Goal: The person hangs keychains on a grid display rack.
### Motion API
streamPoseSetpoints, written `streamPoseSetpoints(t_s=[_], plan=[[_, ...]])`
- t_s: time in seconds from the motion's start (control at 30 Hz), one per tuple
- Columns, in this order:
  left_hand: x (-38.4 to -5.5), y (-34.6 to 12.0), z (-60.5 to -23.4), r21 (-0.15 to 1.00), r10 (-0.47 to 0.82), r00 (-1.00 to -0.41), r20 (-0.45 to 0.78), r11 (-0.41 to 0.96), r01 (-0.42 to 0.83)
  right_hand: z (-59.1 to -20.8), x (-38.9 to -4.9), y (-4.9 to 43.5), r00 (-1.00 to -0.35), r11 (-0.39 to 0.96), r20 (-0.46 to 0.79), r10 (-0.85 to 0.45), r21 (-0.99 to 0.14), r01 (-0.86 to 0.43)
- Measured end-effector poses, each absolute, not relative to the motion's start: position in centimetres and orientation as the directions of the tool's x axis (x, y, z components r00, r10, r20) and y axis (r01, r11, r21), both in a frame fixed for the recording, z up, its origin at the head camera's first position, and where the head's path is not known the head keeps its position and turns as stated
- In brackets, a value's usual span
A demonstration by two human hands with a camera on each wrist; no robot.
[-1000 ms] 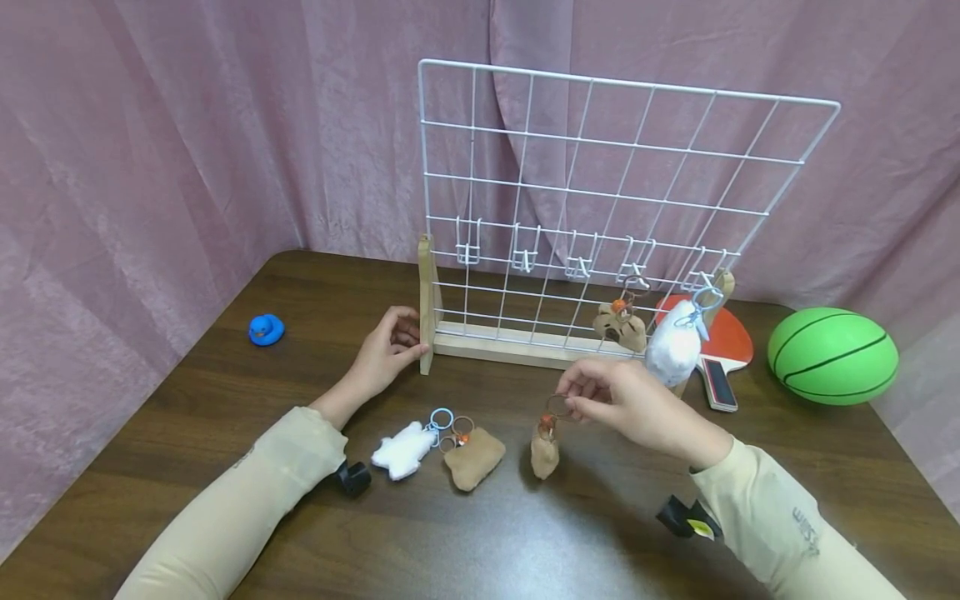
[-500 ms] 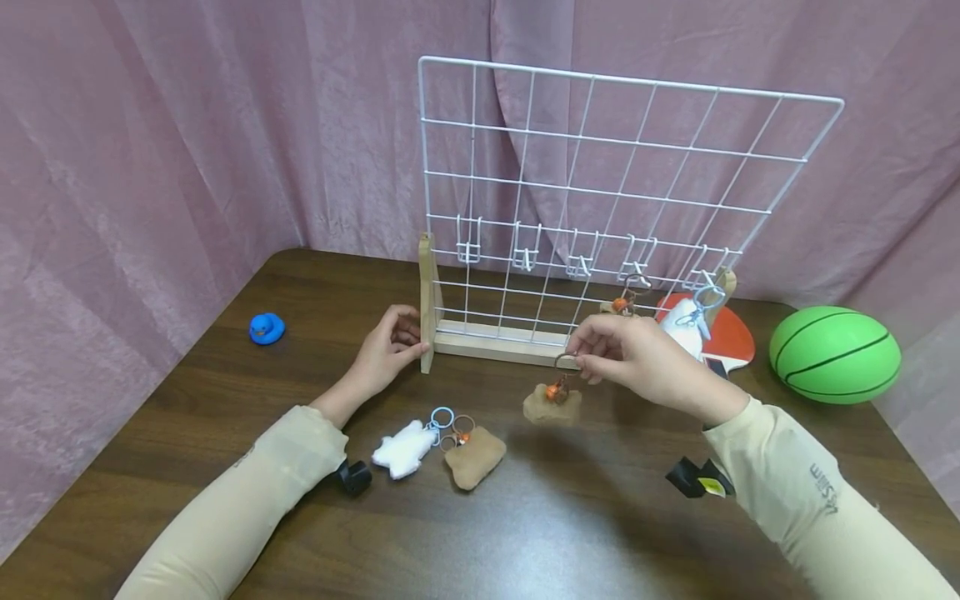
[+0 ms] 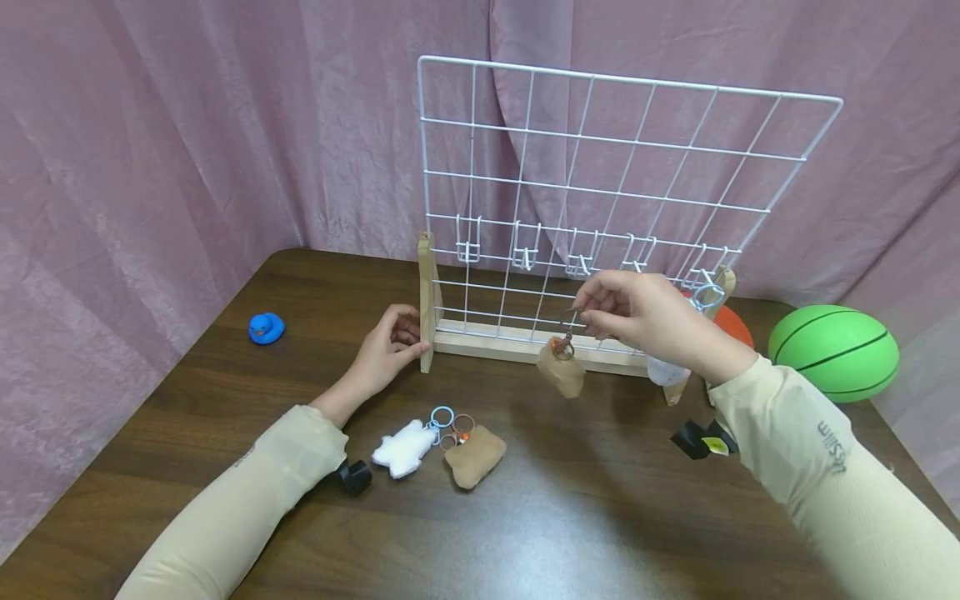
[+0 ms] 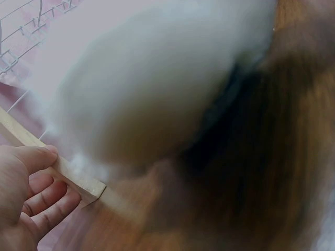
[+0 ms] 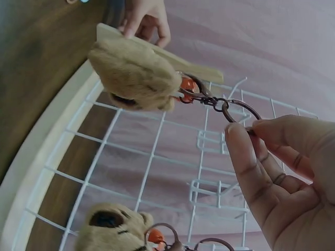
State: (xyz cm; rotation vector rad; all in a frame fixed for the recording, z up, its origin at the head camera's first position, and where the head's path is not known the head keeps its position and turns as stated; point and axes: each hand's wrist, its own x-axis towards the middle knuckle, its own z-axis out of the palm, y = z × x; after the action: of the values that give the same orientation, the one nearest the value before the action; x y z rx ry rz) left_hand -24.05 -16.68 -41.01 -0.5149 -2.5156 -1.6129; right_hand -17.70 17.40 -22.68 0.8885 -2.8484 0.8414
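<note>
My right hand [image 3: 637,317] pinches the metal ring of a brown plush keychain [image 3: 562,371], which dangles in front of the white wire grid rack [image 3: 633,145]. In the right wrist view the thumb and finger meet on its ring [image 5: 248,106], with an orange bell [image 5: 187,89] by the plush. My left hand [image 3: 386,352] grips the rack's left wooden upright [image 3: 427,287]. A white plush keychain [image 3: 666,372] hangs at the rack's right end, partly behind my right hand. Another brown bear keychain [image 5: 118,225] hangs there, hidden in the head view.
Several white hooks [image 3: 525,257] line the grid. On the table lie a white plush keychain [image 3: 406,450] and a brown one [image 3: 476,458]. A blue rubber duck [image 3: 266,328] sits left; a green ball [image 3: 834,352] and red paddle [image 3: 733,327] are at right.
My right hand has risen toward the hooks, carrying the brown plush keychain up and slightly right, and now covers the hanging brown one. My left hand has stayed on the upright.
</note>
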Motion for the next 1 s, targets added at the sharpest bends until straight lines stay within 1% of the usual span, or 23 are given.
streamPoseSetpoints(t_s=[0.13,0.4,0.8,1.0], plan=[[-24.0,-16.7,-40.9,0.859,0.224,-0.937,0.267,0.384,0.337,-22.1,-18.1,17.4,-0.847,0.7,0.213,-0.487,-0.484,-0.524],[-24.1,-16.7,-40.9,0.855,0.226,-0.934,0.276,0.387,0.346,-21.4,-18.9,17.6,-0.854,0.742,0.277,-0.44,-0.425,-0.519],[-23.9,-16.7,-40.9,0.854,0.223,-0.936,0.271,0.393,0.341,-21.4,-20.1,17.8,-0.873,0.78,0.274,-0.403,-0.396,-0.484],[-24.0,-16.6,-40.9,0.857,0.221,-0.937,0.27,0.389,0.338,-21.4,-20.5,17.7,-0.882,0.796,0.245,-0.403,-0.383,-0.47]])
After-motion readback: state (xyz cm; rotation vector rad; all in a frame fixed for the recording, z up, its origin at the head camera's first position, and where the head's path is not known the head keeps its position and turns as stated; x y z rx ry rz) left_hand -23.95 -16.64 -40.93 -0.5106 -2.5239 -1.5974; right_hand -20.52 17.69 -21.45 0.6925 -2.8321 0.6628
